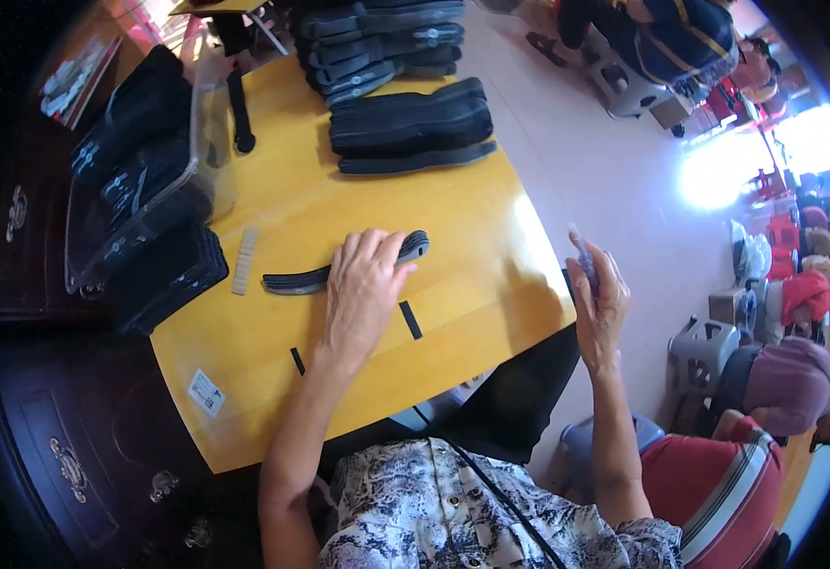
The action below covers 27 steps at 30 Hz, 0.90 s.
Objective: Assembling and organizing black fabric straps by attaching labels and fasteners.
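On the yellow table lies a slim stack of long, flat black pieces, seen along its layered edges and curled up at its right end. My left hand rests over its middle, fingers bent around it and thumb along the near side. To the right, just past the table's edge, my right hand is raised with the fingers pinched on a small, slim, translucent object. Its kind I cannot make out. Two short black strips lie on the near side of the stack.
Piles of black, sock-like pieces stand at the far side. A clear plastic bin with more sits left. Nearby are a beige strip, a white label and a black strap. Several people sit to the right.
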Each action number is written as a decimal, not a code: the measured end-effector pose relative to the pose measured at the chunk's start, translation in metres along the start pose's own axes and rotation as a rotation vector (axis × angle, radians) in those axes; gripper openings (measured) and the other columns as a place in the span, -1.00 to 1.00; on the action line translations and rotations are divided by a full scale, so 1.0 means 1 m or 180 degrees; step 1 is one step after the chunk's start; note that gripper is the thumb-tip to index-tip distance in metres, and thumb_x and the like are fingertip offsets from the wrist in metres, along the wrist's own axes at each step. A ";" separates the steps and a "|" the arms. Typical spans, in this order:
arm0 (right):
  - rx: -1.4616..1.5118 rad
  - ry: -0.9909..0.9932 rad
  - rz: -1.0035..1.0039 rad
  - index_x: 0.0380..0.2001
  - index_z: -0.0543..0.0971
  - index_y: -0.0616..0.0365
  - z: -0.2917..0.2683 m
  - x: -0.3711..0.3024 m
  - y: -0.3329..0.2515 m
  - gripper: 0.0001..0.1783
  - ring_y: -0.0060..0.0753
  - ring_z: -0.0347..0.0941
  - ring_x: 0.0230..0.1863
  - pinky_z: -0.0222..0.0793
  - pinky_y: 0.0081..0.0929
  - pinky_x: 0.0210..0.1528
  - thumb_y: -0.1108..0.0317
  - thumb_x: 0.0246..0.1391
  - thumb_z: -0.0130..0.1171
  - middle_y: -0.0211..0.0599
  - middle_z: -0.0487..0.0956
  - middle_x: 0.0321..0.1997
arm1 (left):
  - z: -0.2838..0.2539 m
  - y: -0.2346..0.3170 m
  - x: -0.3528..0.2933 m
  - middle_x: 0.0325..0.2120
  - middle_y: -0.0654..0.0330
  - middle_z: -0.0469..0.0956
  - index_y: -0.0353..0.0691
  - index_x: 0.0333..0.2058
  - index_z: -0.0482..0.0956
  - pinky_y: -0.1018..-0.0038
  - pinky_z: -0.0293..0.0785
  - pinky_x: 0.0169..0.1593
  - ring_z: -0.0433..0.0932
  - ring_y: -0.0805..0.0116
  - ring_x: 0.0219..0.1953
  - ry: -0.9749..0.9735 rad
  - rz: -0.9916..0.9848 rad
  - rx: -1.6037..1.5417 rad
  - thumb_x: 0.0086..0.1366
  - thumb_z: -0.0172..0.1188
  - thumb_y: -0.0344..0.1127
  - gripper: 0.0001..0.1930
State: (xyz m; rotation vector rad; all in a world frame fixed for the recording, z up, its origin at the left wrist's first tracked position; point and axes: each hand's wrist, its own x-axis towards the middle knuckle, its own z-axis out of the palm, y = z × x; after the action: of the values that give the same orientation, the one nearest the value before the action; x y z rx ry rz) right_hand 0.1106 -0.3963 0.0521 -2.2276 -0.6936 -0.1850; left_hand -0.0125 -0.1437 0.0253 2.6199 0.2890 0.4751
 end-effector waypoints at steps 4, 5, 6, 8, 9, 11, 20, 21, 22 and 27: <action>0.0125 -0.0819 0.0186 0.09 0.37 0.06 -0.016 -0.002 -0.030 -0.59 -0.30 0.50 -0.41 0.39 -0.45 -0.32 0.30 0.18 0.14 -0.15 0.51 -0.41 | 0.014 0.004 0.004 -0.28 0.19 0.49 -0.25 -0.17 0.59 0.32 0.35 -0.11 0.43 0.21 -0.20 0.0113 0.0169 -0.0303 0.12 0.26 -0.38 -0.73; 0.0121 -0.0811 0.0220 0.09 0.37 0.06 -0.018 -0.002 -0.031 -0.59 -0.30 0.50 -0.41 0.39 -0.45 -0.32 0.30 0.18 0.14 -0.15 0.51 -0.41 | 0.017 0.008 0.004 -0.28 0.20 0.50 -0.25 -0.17 0.59 0.33 0.35 -0.13 0.44 0.22 -0.21 0.0110 0.0314 -0.0335 0.11 0.26 -0.40 -0.73; 0.0126 -0.1008 0.0176 0.05 0.39 0.06 -0.020 -0.002 -0.032 -0.64 -0.29 0.52 -0.43 0.40 -0.45 -0.34 0.31 0.19 0.12 -0.18 0.53 -0.41 | 0.021 0.011 0.004 -0.28 0.20 0.50 -0.25 -0.17 0.59 0.33 0.35 -0.13 0.44 0.22 -0.21 0.0083 0.0324 -0.0347 0.11 0.26 -0.40 -0.73; 0.0155 -0.1115 -0.0238 -0.09 0.48 0.04 -0.018 -0.002 -0.031 -0.76 -0.26 0.57 -0.46 0.44 -0.42 -0.40 0.28 0.19 0.13 -0.30 0.58 -0.40 | 0.031 0.017 0.003 -0.28 0.20 0.51 -0.24 -0.16 0.61 0.32 0.40 -0.12 0.46 0.19 -0.25 0.0282 0.0536 -0.0235 0.08 0.28 -0.46 -0.71; 0.0145 -0.1120 -0.0211 -0.09 0.48 0.04 -0.016 -0.001 -0.033 -0.76 -0.26 0.57 -0.46 0.44 -0.42 -0.40 0.28 0.19 0.13 -0.30 0.58 -0.40 | 0.035 0.017 0.000 -0.28 0.20 0.51 -0.24 -0.16 0.61 0.32 0.40 -0.12 0.46 0.19 -0.25 0.0260 0.0538 -0.0253 0.08 0.28 -0.46 -0.71; 0.0211 -0.1154 -0.0318 -0.22 0.59 0.09 -0.013 0.002 -0.038 -0.83 -0.45 0.51 -0.53 0.38 -0.51 -0.43 0.33 0.12 0.24 -0.29 0.57 -0.43 | 0.040 0.016 -0.003 -0.29 0.22 0.50 -0.19 -0.15 0.62 0.33 0.39 -0.14 0.45 0.23 -0.25 0.0366 0.0725 -0.0049 0.07 0.28 -0.47 -0.69; -0.0921 -0.1471 -0.1214 -0.24 0.64 -0.03 0.002 0.037 -0.055 -0.77 -0.33 0.50 -0.44 0.36 -0.35 -0.45 0.14 0.09 0.22 -0.41 0.52 -0.48 | 0.032 0.018 -0.004 -0.30 0.21 0.47 -0.18 -0.16 0.61 0.31 0.36 -0.12 0.44 0.21 -0.22 0.0187 0.0284 -0.0331 0.06 0.32 -0.40 -0.69; -0.0976 -0.1506 -0.1366 -0.24 0.64 -0.03 0.004 0.041 -0.057 -0.78 -0.35 0.49 -0.43 0.36 -0.35 -0.45 0.15 0.09 0.21 -0.41 0.51 -0.49 | 0.031 0.019 -0.003 -0.30 0.21 0.47 -0.18 -0.16 0.61 0.31 0.36 -0.12 0.44 0.21 -0.22 0.0196 0.0284 -0.0345 0.06 0.32 -0.40 -0.69; -0.0994 -0.1507 -0.1369 -0.24 0.64 -0.03 0.006 0.044 -0.061 -0.78 -0.35 0.49 -0.43 0.36 -0.35 -0.45 0.15 0.09 0.21 -0.41 0.51 -0.49 | 0.030 0.020 -0.001 -0.30 0.20 0.47 -0.18 -0.16 0.61 0.31 0.36 -0.12 0.44 0.19 -0.22 0.0172 0.0268 -0.0440 0.07 0.32 -0.40 -0.70; -0.1490 -0.1944 -0.1882 -0.33 0.60 0.03 0.023 0.059 -0.074 -0.85 -0.36 0.48 -0.39 0.37 -0.37 -0.45 0.24 0.05 0.21 -0.41 0.46 -0.52 | 0.028 0.016 -0.001 -0.29 0.18 0.47 -0.19 -0.17 0.58 0.30 0.35 -0.12 0.43 0.17 -0.20 0.0149 0.0246 -0.0601 0.07 0.32 -0.40 -0.70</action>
State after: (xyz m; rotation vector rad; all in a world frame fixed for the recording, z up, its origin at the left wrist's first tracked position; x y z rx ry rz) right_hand 0.1187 -0.3139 0.1042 -2.4617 -1.7955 0.0629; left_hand -0.0005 -0.1690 0.0092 2.4453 0.1501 0.5620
